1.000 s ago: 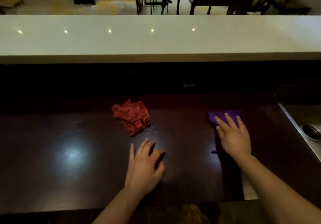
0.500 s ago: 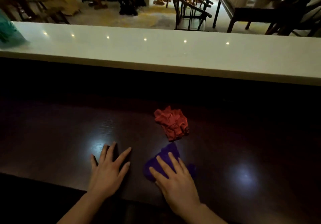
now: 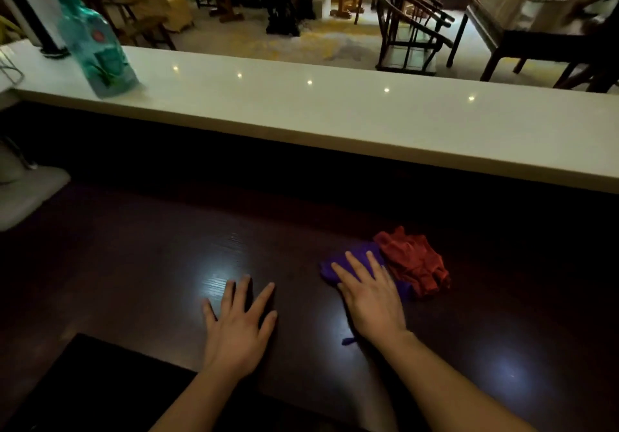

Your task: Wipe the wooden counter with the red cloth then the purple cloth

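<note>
The dark wooden counter [image 3: 150, 257] fills the lower half of the head view. A crumpled red cloth [image 3: 413, 260] lies on it right of centre, with nothing holding it. Touching its left edge is the purple cloth [image 3: 351, 259], pressed flat under my right hand [image 3: 370, 294], whose fingers are spread on top of it. A purple thread tail shows near my wrist. My left hand [image 3: 239, 324] rests palm down on bare wood to the left, fingers apart, holding nothing.
A raised white ledge [image 3: 335, 110] runs behind the counter. A teal plastic bottle [image 3: 97, 49] stands on its left end. A white appliance base [image 3: 23, 193] sits at the counter's far left. Chairs and tables stand beyond the ledge.
My right hand has slid the purple cloth leftward across the counter, from near the sink to beside the red cloth. My left hand shifted left too. The view has panned left.
</note>
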